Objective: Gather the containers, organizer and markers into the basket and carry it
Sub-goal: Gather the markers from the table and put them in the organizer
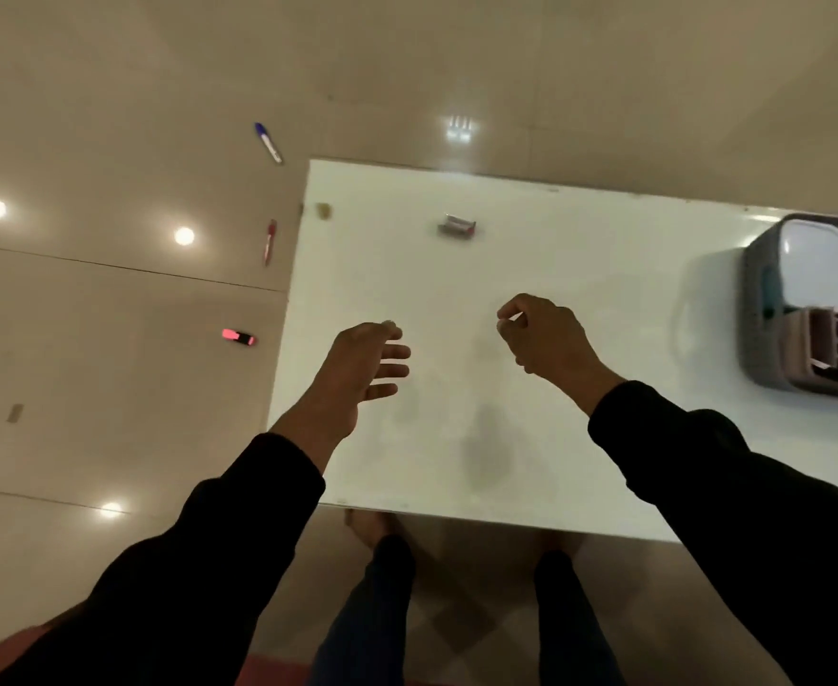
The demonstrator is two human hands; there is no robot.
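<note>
1. Head view, grip: nothing held in either hand. Left hand (365,361) spread, fingers straight and apart, hovering over the white table (580,438) near its left edge. Right hand (543,339) loosely curled, thumb and forefinger nearly meeting, yet no object visible between them; empty, by the look of it.

2. Head view, basket: grey basket (763,358) at the table's far right, partly cut off by the frame edge. Already loaded: a white lidded container (810,264) standing inside, a pinkish slotted organizer (825,346) beside it toward the near side. Probably parked there to leave the middle of the table free for gathering.

3. Head view, markers: none in the basket as far as can be told. Three on the tiled floor, off the table's left edge: a blue-capped marker (268,142) farthest away, a red marker (270,241) just beside the table edge, a pink highlighter (239,337) nearest. Likely rolled or dropped there.

4. Head view, leftovers on the table: a small grey box-like item (456,226) toward the far edge, too blurred to identify; a small brownish speck (323,210) by the far left corner.

5. Judgement: containers and organizer packed, markers outstanding. Open left hand well placed for a reach down toward the floor markers; carrying not yet begun.
</note>
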